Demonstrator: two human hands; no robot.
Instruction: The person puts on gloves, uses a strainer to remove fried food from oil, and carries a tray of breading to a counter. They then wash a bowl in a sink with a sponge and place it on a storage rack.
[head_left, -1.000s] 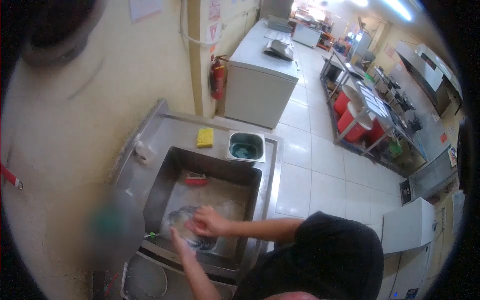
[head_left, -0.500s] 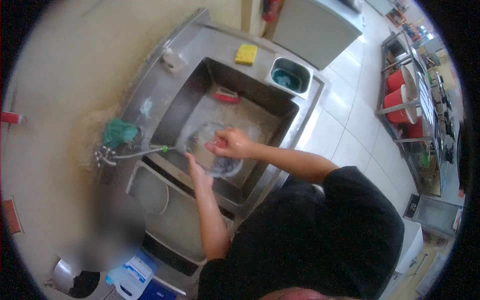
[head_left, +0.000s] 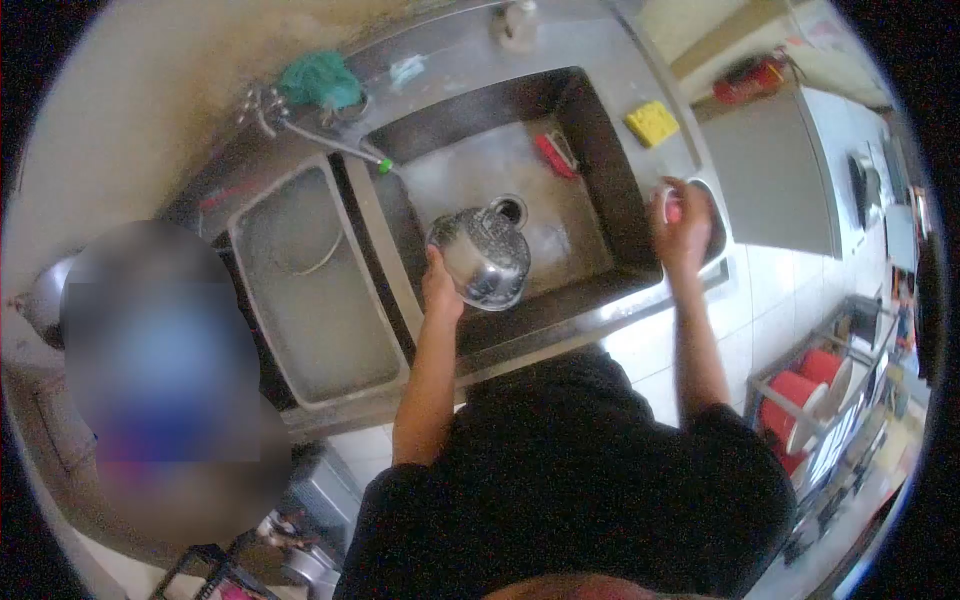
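Pot held one-handed in wet sink: slip risk

Pot (head_left: 487,255), shiny steel and wet, sits tilted inside the sink (head_left: 590,130), just in front of the drain hole. I read the left hand (head_left: 438,290) as closed on the pot's near rim, carrying it alone. The right hand (head_left: 680,225) is well away, out past the sink's right wall, fingers curled around a small pink-red thing, which looks like a scrubber though I cannot tell for sure, above a small metal tub (head_left: 712,222) set in the counter.

Judged hazards:
- A single wet-handed grip on a rim could let the pot roll or drop against the sink floor; soap film would make this worse.
- The tap spout (head_left: 335,145) ends at the sink's left wall, near the pot; a swing leftward may knock it.
- A red brush (head_left: 553,155) lies at the back of the sink, beyond the drain; a sliding pot could pin it there.
- The yellow sponge (head_left: 652,122) on the sink's right rear rim sits close to the right forearm's path and could be swept off.
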